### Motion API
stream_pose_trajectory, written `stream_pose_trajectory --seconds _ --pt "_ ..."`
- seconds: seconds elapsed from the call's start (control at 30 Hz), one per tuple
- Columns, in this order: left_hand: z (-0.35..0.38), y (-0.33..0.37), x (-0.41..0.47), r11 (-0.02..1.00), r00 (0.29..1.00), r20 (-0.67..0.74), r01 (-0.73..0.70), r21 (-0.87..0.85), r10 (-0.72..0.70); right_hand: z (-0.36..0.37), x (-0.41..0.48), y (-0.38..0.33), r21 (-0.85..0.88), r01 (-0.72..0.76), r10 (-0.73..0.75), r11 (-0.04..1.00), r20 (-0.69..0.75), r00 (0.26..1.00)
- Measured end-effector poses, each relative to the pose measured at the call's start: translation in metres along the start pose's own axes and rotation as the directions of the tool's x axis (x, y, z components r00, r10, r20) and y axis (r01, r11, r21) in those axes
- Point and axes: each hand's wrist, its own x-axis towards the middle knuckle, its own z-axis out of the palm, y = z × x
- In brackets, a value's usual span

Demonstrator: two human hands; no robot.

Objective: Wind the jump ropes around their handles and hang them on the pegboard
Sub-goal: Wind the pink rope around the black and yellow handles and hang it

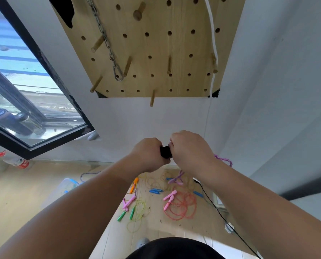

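My left hand (150, 156) grips black jump rope handles (166, 151) held out in front of me below the wooden pegboard (156, 53). My right hand (190, 148) is closed against the handles' right end, pinching the purple braided rope (223, 159), which trails out behind my right wrist. Most of the handles are hidden by my fingers. On the floor below lie several more ropes: a red rope with pink handles (180, 204), a yellow-green rope with green handles (135, 214), and others with blue, orange and purple handles.
The pegboard carries several wooden pegs (152, 99), a hanging metal chain (107, 42) and a white cord (213, 34). An open black-framed window (34, 101) swings in at the left. A plastic bottle (15, 161), a clear box (69, 184) and a black cable (221, 212) lie on the floor.
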Motion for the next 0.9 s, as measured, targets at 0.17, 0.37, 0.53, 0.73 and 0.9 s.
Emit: stream_pose_trajectory --seconds 0.17,0.37,0.53,0.73,0.9 --pt "-0.011 0.004 0.001 0.920 0.991 0.001 0.127 -0.372 -0.136 0.006 -0.022 0.004 -0.016 0.093 -0.094 0.996 -0.270 0.958" --pt "-0.027 0.017 -0.033 0.347 0.980 0.188 0.200 -0.916 -0.068 0.007 -0.047 0.023 0.598 0.114 0.098 0.794 -0.310 0.946" --pt "-0.024 0.025 -0.057 -0.022 0.958 0.247 0.253 -0.967 0.142 0.007 -0.055 0.035 0.735 0.118 0.061 0.668 -0.212 0.975" --pt "-0.022 0.019 -0.064 -0.098 0.928 0.215 0.255 -0.962 0.305 0.007 -0.058 0.026 0.868 0.099 0.134 0.487 -0.187 0.973" --pt "-0.019 0.024 -0.064 -0.231 0.968 0.174 0.213 -0.949 0.180 0.012 -0.044 0.027 0.946 -0.012 0.181 0.324 -0.050 0.982"
